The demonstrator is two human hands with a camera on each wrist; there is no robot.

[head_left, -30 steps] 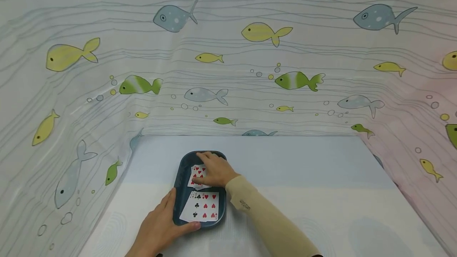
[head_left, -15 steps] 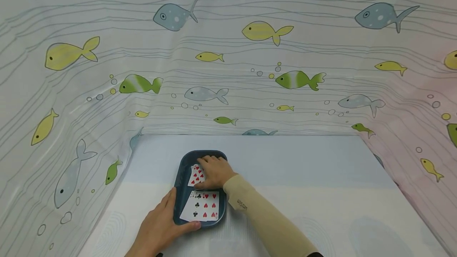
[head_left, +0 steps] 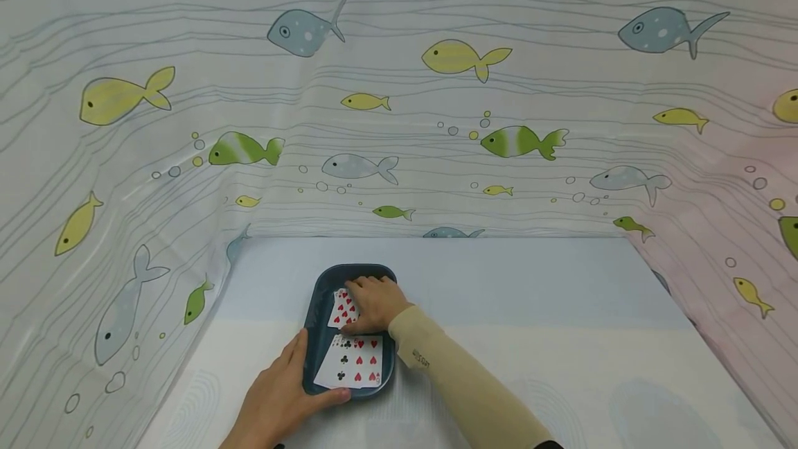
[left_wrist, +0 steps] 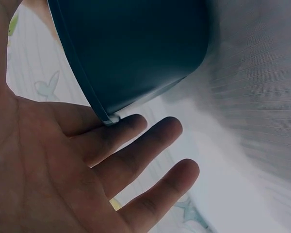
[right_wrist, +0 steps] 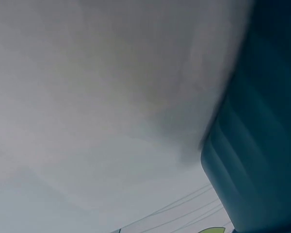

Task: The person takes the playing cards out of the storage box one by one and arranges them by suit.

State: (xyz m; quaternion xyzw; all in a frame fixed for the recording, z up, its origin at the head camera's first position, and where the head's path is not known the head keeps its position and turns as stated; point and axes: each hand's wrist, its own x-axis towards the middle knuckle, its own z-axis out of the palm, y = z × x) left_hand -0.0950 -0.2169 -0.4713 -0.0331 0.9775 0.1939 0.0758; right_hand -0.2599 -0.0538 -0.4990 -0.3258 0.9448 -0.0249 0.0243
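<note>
A dark blue tray (head_left: 319,341) sits on the table with playing cards face up inside. In its near half lie overlapping playing cards (head_left: 350,362) showing clubs and hearts. Farther in is a second batch of playing cards (head_left: 341,309) with hearts, its right part covered by my right hand (head_left: 376,305). That hand's thumb and fingers grip this batch at its near and far edges. My left hand (head_left: 277,386) lies along the tray's left side, thumb at the near rim; the left wrist view has its fingers extended against the tray wall (left_wrist: 136,53). The right wrist view hides the right hand.
A white and pale blue table surface (head_left: 517,296) spreads around the tray. Behind it and at both sides hangs a fish-printed curtain (head_left: 399,137). The tray's outer wall (right_wrist: 257,145) fills the right side of the right wrist view.
My right hand has drawn slightly right and nearer, its fingers closer in, uncovering more of the far cards' left part. Left hand and tray have stayed put.
</note>
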